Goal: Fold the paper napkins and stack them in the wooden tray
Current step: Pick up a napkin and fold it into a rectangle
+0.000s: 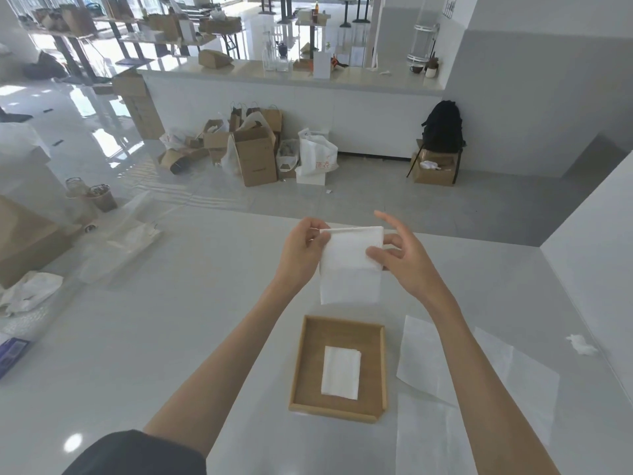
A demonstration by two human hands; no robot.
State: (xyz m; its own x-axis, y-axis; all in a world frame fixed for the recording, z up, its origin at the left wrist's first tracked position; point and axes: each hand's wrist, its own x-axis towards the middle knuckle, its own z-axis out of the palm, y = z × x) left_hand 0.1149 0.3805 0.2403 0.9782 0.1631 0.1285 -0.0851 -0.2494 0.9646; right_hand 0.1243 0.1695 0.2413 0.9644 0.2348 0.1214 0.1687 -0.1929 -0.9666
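A white paper napkin (349, 265) hangs in the air above the white table, folded over at its top edge. My left hand (303, 250) pinches its upper left corner. My right hand (399, 255) holds its right edge between thumb and fingers, with the other fingers spread. Below them stands the square wooden tray (308, 365), and one folded white napkin (340, 371) lies flat in its middle. Several unfolded napkins (445, 371) lie spread on the table to the right of the tray.
A crumpled scrap of tissue (582, 344) lies at the far right. Clear plastic wrapping (116, 248), a white bag (32, 291) and a cardboard box (24, 241) sit at the table's left. A white wall (596, 255) bounds the right side.
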